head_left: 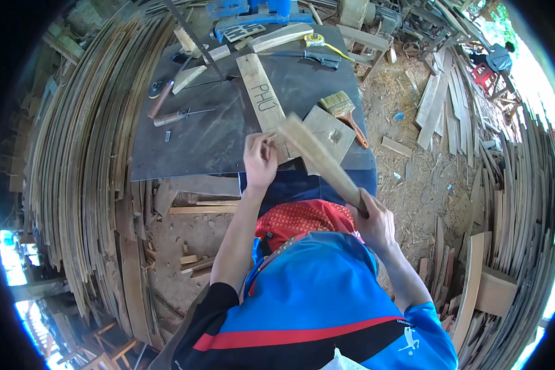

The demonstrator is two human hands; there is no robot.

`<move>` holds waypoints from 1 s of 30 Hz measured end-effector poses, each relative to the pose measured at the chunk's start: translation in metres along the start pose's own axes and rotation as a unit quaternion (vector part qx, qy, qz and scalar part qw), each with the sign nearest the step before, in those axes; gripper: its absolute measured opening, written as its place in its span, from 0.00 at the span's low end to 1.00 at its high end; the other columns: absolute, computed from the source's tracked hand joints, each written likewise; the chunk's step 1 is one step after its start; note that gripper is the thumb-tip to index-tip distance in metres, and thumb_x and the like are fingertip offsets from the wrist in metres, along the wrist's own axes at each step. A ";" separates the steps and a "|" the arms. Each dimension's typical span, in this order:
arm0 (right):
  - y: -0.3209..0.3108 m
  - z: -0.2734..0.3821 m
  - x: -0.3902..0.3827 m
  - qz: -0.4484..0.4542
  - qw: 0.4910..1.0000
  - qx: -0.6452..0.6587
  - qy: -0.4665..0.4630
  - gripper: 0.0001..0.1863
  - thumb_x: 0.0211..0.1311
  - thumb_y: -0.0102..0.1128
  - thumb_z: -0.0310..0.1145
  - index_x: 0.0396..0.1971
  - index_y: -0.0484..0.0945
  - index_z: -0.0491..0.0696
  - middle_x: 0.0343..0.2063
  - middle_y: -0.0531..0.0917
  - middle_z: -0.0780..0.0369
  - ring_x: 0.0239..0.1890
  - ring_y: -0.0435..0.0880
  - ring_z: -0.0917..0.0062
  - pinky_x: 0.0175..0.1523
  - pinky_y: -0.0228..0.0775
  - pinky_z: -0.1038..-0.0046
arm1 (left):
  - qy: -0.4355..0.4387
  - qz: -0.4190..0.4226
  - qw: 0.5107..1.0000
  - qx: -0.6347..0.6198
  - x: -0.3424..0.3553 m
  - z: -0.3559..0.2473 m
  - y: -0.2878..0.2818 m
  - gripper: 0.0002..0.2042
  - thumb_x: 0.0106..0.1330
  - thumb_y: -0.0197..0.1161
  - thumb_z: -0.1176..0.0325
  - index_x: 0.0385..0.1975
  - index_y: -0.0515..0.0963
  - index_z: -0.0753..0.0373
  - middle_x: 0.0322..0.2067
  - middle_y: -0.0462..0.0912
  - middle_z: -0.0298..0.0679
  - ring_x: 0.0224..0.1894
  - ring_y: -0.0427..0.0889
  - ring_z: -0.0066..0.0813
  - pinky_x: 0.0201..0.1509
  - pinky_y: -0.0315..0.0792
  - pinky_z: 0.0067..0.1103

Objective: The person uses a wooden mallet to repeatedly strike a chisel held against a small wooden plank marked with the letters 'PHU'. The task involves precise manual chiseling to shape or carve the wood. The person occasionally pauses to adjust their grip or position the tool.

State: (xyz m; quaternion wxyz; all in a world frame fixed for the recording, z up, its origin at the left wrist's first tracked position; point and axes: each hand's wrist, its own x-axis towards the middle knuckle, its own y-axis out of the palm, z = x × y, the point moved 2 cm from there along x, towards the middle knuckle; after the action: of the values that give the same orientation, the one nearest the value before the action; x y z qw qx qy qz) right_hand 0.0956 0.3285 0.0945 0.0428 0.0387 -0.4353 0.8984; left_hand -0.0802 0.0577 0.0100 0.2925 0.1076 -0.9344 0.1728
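My right hand (377,222) grips the near end of a narrow wooden stick (327,165). The stick slants up and left over the table's front edge, its far end smeared by motion. Beside that far end, my left hand (261,161) is closed, with fingertips pinched at the near part of a flat wooden board (259,83) marked with dark lettering. What those fingers hold, if anything, is too small to make out. Under the stick lies a squarish wood piece (328,137). A wide paintbrush (345,116) with a reddish-brown handle rests across its right corner.
On the dark table (197,148) lie a screwdriver (177,117), a handsaw (194,38), a yellow tape measure (315,41) and wood strips. Tall plank stacks (86,160) flank the left; more boards (438,102) lean at right. A person (498,60) sits far right.
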 end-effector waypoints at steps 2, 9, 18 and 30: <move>-0.003 0.003 0.000 0.022 1.000 -0.005 0.004 0.23 0.67 0.72 0.30 0.59 0.78 0.40 0.32 0.87 0.50 0.31 0.90 0.64 0.36 0.79 0.65 | -0.025 0.009 0.998 0.048 -0.005 0.012 -0.009 0.05 0.67 0.67 0.78 0.40 0.83 0.63 0.35 0.81 0.40 0.24 0.75 0.32 0.30 0.71 0.28; -0.014 0.022 0.008 -0.099 0.992 0.042 -0.064 0.23 0.66 0.72 0.32 0.60 0.80 0.44 0.37 0.88 0.50 0.35 0.92 0.58 0.38 0.83 0.65 | -0.204 0.140 0.963 0.111 -0.013 -0.001 -0.021 0.11 0.69 0.73 0.60 0.38 0.82 0.61 0.27 0.86 0.37 0.24 0.79 0.25 0.32 0.73 0.24; -0.014 0.006 0.005 -0.011 0.997 0.063 0.032 0.21 0.69 0.71 0.33 0.56 0.79 0.40 0.29 0.87 0.52 0.28 0.89 0.69 0.35 0.78 0.68 | -0.202 0.155 0.964 0.082 -0.014 0.014 -0.015 0.13 0.67 0.74 0.62 0.40 0.79 0.63 0.31 0.87 0.42 0.30 0.85 0.33 0.35 0.77 0.29; 0.002 -0.015 0.002 0.002 0.986 0.091 0.137 0.26 0.71 0.70 0.38 0.63 0.78 0.42 0.41 0.90 0.46 0.43 0.93 0.64 0.46 0.82 0.64 | -0.199 0.206 0.946 0.149 -0.009 -0.004 -0.014 0.35 0.57 0.82 0.50 0.60 0.73 0.58 0.35 0.82 0.41 0.39 0.86 0.41 0.45 0.80 0.36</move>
State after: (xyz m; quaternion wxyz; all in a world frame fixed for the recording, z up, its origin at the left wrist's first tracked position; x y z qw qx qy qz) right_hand 0.0928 0.3392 0.0841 0.0965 -0.0823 -0.3420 0.9311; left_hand -0.0670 0.0476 0.0115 0.0388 -0.0128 -0.9390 0.3415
